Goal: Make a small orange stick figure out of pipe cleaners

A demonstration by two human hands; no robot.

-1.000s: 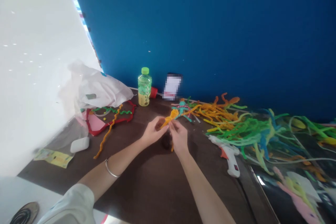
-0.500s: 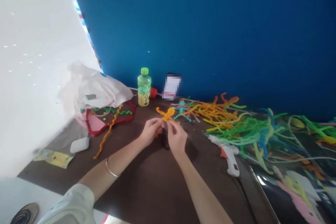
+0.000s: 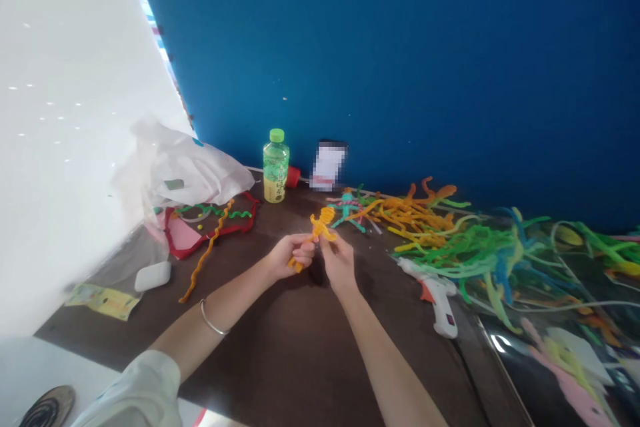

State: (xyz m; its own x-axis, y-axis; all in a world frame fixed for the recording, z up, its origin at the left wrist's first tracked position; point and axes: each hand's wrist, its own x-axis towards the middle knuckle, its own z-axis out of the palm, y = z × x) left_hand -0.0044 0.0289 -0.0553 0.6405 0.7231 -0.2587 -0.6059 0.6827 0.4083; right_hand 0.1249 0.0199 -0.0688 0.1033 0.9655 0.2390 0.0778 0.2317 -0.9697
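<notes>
Both of my hands meet over the dark brown table [image 3: 280, 360] and hold one small orange pipe-cleaner figure [image 3: 321, 224]. My left hand [image 3: 289, 257] is curled round the figure's lower end, which pokes out below the fingers. My right hand [image 3: 338, 261] pinches the figure just right of the left hand. The figure's top sticks up above both hands. A teal pipe-cleaner figure [image 3: 345, 206] lies on the table just beyond.
A green-capped bottle [image 3: 275, 167] stands by the blue wall. A white glue gun [image 3: 437, 297] lies to the right, beside a heap of orange and green pipe cleaners [image 3: 450, 233]. Left are a white plastic bag [image 3: 190, 170], red felt [image 3: 183, 237], a wavy orange pipe cleaner [image 3: 206, 250] and a white case [image 3: 153, 275].
The orange figure has been turned in my fingers: it lay slanting toward the right a second ago and now stands more upright. Both hands stayed in the same spot.
</notes>
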